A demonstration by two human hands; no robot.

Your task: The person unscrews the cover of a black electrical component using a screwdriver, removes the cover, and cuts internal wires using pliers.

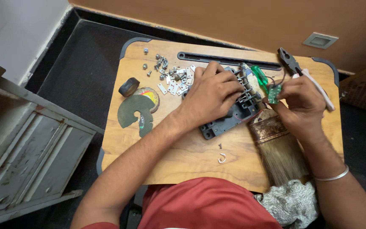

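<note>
Red shirt [204, 203] nearest; right fingers [285, 90] pinch green circuit board [274, 94], apparently.

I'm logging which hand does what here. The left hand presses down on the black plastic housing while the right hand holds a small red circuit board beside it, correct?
Not quite: the head view shows the small circuit board in the right hand is green, not red. The rest holds: the left hand presses down on the black plastic housing, and the board is held just beside it.
</note>
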